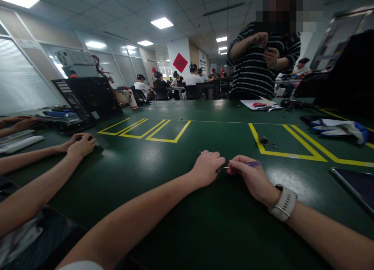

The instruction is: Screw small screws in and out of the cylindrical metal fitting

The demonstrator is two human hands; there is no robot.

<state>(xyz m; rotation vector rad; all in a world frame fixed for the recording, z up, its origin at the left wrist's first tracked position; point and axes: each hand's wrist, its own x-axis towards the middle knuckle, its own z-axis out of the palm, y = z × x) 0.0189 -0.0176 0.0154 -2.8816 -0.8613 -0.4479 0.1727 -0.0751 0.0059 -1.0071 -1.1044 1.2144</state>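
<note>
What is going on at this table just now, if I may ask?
The person's right hand holds a slender purple-handled tool, its metal shaft reaching toward the curled left hand, whose contents are mostly hidden. A small metal cylinder lies by yellow tape on the green table. Across it, someone in a striped shirt handles something too small to identify.

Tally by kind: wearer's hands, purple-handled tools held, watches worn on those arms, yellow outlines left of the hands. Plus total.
Wearer's left hand and right hand: 2
Purple-handled tool: 1
Watch: 1
Yellow outlines: 3
Total: 7
</note>
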